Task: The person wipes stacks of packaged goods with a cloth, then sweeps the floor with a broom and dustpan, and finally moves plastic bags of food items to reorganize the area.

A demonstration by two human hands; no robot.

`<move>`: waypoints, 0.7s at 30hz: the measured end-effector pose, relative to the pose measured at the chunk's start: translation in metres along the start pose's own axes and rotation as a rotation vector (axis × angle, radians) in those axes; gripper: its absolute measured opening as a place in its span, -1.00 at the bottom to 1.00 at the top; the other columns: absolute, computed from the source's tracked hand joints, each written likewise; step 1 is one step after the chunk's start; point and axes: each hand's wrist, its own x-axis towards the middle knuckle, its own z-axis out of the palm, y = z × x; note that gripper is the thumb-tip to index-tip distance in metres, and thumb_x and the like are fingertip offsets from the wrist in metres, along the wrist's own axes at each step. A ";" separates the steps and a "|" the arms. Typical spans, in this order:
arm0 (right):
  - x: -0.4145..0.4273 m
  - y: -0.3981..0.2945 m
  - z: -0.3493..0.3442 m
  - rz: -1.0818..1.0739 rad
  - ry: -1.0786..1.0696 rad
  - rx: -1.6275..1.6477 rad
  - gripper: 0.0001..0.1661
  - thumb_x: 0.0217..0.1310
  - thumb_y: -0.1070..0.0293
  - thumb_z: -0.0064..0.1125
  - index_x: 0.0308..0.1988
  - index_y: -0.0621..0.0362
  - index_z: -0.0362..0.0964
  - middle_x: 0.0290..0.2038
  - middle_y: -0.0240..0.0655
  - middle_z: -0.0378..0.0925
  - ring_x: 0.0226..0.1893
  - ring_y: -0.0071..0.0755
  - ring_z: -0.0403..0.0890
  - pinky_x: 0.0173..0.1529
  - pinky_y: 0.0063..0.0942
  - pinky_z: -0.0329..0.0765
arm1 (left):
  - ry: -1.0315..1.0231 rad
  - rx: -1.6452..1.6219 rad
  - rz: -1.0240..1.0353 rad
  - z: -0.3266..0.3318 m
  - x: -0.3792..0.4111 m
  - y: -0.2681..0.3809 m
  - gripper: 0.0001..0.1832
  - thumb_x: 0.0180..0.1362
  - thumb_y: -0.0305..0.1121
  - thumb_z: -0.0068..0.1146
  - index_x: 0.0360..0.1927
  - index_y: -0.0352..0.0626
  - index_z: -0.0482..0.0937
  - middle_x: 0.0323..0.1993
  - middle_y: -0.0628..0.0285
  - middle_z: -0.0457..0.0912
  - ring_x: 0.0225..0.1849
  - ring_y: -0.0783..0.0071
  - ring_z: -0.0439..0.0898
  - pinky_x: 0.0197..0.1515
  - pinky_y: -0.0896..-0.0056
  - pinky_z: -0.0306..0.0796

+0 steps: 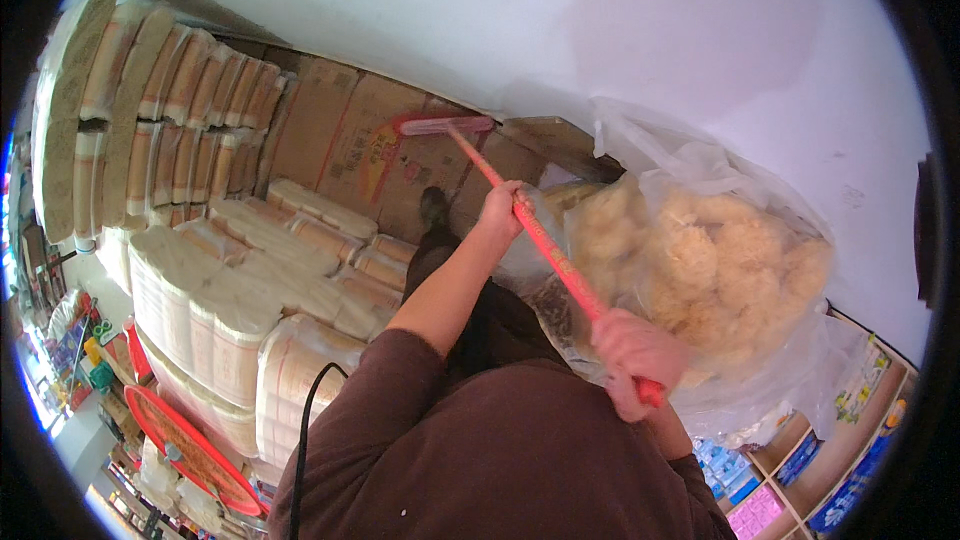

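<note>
My left hand (504, 211) is wrapped round the middle of a red pole (559, 259), and my right hand (637, 360) grips it close to its near end. The pole slants away from me to a long pinkish head (446, 126), which looks like that of a broom or mop; which one I cannot tell. That head lies on flattened cardboard (360, 139) covering the floor, near the foot of the white wall. My right hand looks slightly blurred.
Stacks of plastic-wrapped packages (187, 82) stand at the left, with lower piles (217, 315) beside my leg. Large clear bags of pale yellow, fluffy-looking stuff (720, 270) bulge on the right. A red-rimmed round object (195, 450) leans at lower left; shelves (795, 480) hold packs at lower right.
</note>
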 end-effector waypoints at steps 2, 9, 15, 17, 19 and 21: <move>-0.003 0.001 0.003 0.021 0.038 0.046 -0.82 -0.14 0.63 -0.03 -0.68 0.22 0.21 -0.70 -0.31 0.32 -0.68 -0.29 0.36 -0.44 -0.25 0.41 | 0.057 0.007 -0.018 0.000 0.003 -0.006 -0.87 0.09 -0.51 -0.19 -0.51 -0.15 0.15 -0.77 0.30 0.17 -0.77 0.43 0.19 -0.73 0.43 0.20; -0.017 -0.025 -0.011 0.113 0.240 0.179 -0.75 -0.02 0.50 -0.03 -0.68 0.15 0.14 -0.75 -0.38 0.25 -0.73 -0.39 0.28 -0.51 -0.37 0.34 | 0.301 0.064 -0.031 -0.021 -0.035 -0.038 -0.88 0.08 -0.51 -0.20 -0.46 -0.14 0.13 -0.75 0.30 0.18 -0.77 0.45 0.20 -0.74 0.45 0.19; -0.033 -0.032 -0.018 0.026 0.304 0.109 -0.65 0.00 0.43 0.06 -0.73 0.13 0.12 -0.79 -0.42 0.22 -0.76 -0.42 0.24 -0.53 -0.38 0.34 | 0.124 0.071 0.073 0.015 -0.042 -0.033 -0.87 0.07 -0.48 -0.16 -0.53 -0.14 0.18 -0.73 0.27 0.20 -0.72 0.42 0.23 -0.66 0.39 0.21; -0.029 -0.003 -0.008 -0.044 0.218 0.071 -0.77 -0.10 0.57 0.01 -0.68 0.15 0.16 -0.75 -0.37 0.26 -0.74 -0.36 0.29 -0.50 -0.35 0.37 | 0.091 0.085 0.052 0.011 -0.017 -0.026 -0.85 0.08 -0.46 -0.15 -0.54 -0.14 0.18 -0.73 0.26 0.20 -0.72 0.42 0.23 -0.66 0.40 0.21; -0.025 0.006 -0.005 -0.043 0.100 0.071 -0.81 -0.17 0.66 -0.02 -0.64 0.18 0.18 -0.72 -0.33 0.29 -0.71 -0.32 0.32 -0.47 -0.33 0.40 | 0.093 0.084 -0.004 -0.008 0.009 -0.017 -0.85 0.09 -0.45 -0.15 -0.53 -0.15 0.18 -0.73 0.26 0.20 -0.72 0.41 0.24 -0.65 0.40 0.22; -0.026 -0.003 -0.010 0.036 -0.011 0.087 -0.83 -0.19 0.69 -0.02 -0.63 0.19 0.21 -0.70 -0.31 0.31 -0.69 -0.30 0.34 -0.44 -0.32 0.40 | 0.119 0.080 -0.005 -0.027 0.000 -0.038 -0.86 0.10 -0.47 -0.17 -0.53 -0.15 0.18 -0.71 0.27 0.21 -0.70 0.42 0.24 -0.63 0.41 0.23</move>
